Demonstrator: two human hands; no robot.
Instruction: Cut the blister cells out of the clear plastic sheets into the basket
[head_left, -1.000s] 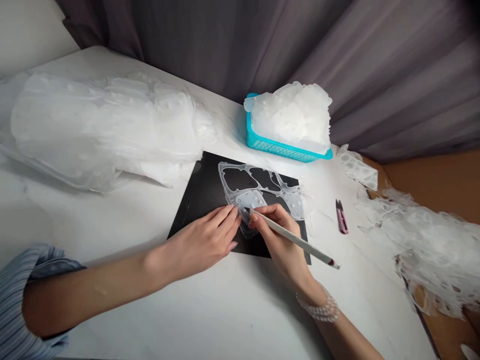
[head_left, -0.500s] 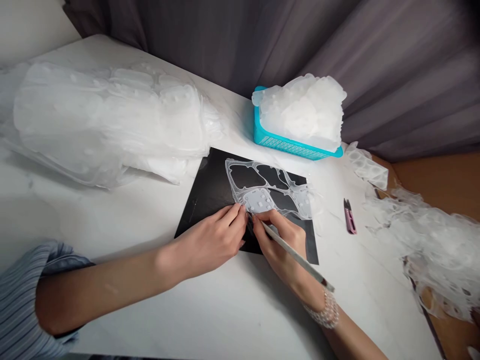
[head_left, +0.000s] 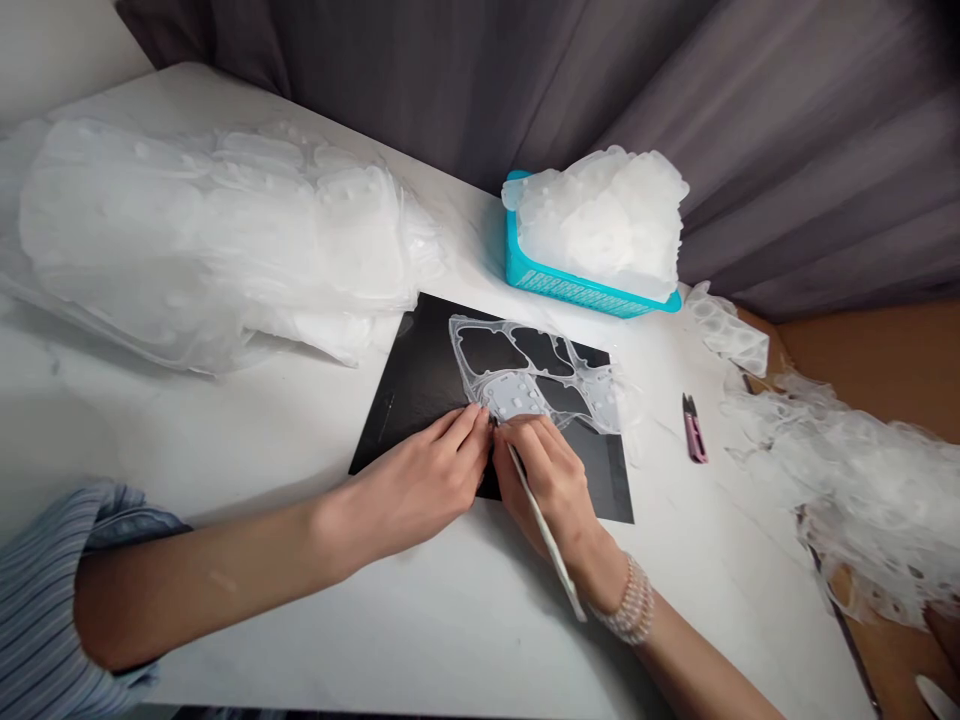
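A clear plastic sheet point(head_left: 540, 375) with cut-out holes lies on a black mat point(head_left: 424, 385) in the middle of the white table. My left hand point(head_left: 427, 478) rests with its fingers flat on the mat, fingertips pressing the sheet's near edge. My right hand point(head_left: 551, 478) is closed round a thin white stick tool point(head_left: 544, 530), its tip touching the sheet right beside my left fingertips. A pearl bracelet point(head_left: 630, 612) sits on my right wrist.
A teal basket point(head_left: 559, 285) heaped with white plastic pieces stands behind the mat. A big pile of clear plastic sheets point(head_left: 210, 240) fills the left. Small pink snips point(head_left: 694, 430) lie right of the mat, and a heap of plastic scraps point(head_left: 847, 490) spreads at the right edge.
My right hand has turned, so the stick tool's rear end swung from pointing right to pointing down toward me. My left hand stays pressed on the sheet.
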